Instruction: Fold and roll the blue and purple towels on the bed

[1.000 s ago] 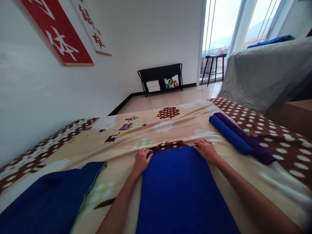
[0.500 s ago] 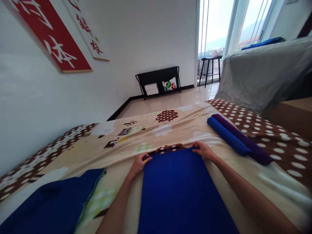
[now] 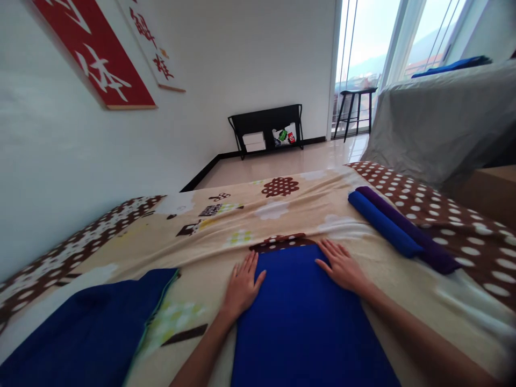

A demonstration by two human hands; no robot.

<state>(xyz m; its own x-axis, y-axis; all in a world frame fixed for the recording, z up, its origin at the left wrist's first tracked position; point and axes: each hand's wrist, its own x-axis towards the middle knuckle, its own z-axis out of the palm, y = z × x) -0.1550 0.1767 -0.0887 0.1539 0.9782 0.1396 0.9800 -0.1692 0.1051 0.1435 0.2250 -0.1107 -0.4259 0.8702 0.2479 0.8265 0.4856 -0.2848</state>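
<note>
We've got our left hand and right hand lying flat, fingers spread, gripping nothing, on the far corners of the blue towel on the bed.

The blue towel is soft, matt cloth. The blanket looks fuzzy. The floor is smooth and shiny. The shelf and stool look like black metal.

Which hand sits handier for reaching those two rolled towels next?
Probably the right hand: it lies flat on the blue cloth, nearest the rolled towels; the left hand is farther.
</note>
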